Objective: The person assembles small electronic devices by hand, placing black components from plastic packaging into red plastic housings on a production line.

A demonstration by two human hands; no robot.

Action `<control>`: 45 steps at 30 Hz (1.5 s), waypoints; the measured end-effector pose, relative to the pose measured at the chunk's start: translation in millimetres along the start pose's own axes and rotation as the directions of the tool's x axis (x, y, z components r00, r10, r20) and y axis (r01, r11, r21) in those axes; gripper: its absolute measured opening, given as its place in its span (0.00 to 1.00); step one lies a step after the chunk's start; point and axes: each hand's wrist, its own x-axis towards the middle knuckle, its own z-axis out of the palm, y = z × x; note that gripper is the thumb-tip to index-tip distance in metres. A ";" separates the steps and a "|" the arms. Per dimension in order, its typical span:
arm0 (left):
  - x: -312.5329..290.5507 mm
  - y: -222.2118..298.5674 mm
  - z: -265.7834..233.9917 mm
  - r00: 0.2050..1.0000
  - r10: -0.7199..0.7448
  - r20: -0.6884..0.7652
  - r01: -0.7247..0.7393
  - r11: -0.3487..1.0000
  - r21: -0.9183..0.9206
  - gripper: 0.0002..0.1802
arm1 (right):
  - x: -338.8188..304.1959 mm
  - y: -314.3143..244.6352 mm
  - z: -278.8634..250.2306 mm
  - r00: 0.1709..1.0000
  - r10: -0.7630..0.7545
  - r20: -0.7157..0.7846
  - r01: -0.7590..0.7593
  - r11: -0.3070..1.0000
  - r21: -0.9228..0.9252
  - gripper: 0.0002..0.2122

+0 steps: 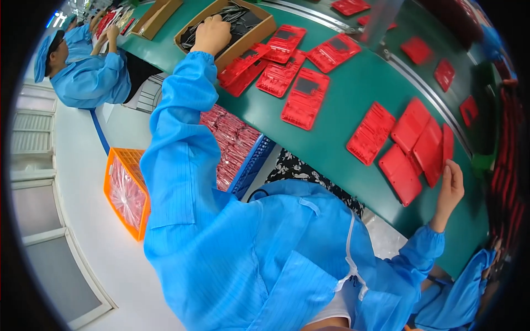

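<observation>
The cardboard box (259, 30) of dark parts sat at the far left of the green bench (331, 138). The left hand (211, 34) reached into it, fingers curled together on the parts. The right hand (450, 190), fingers straight and together, touched the edge of stacked red plastic covers (417, 146).

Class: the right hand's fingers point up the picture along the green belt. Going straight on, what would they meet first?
Probably the stack of red trays: the right hand lies beside its edge, fingertips nearly touching. Depth is uncertain.
</observation>
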 end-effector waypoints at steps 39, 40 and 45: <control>-101.4 316.6 -150.2 0.970 0.157 -0.186 -0.244 0.637 -0.731 0.41 | -85.3 -70.1 64.4 0.889 0.328 0.320 -0.448 0.474 0.758 0.07; -100.3 315.8 -150.8 0.974 0.160 -0.163 -0.228 0.643 -0.731 0.43 | -89.3 -74.5 60.7 0.898 0.292 0.330 -0.440 0.543 0.715 0.06; -90.2 303.7 -162.0 0.979 0.179 0.094 -0.041 0.633 -0.773 0.44 | -89.8 -86.7 55.8 0.944 -0.110 0.312 -0.025 0.916 0.400 0.21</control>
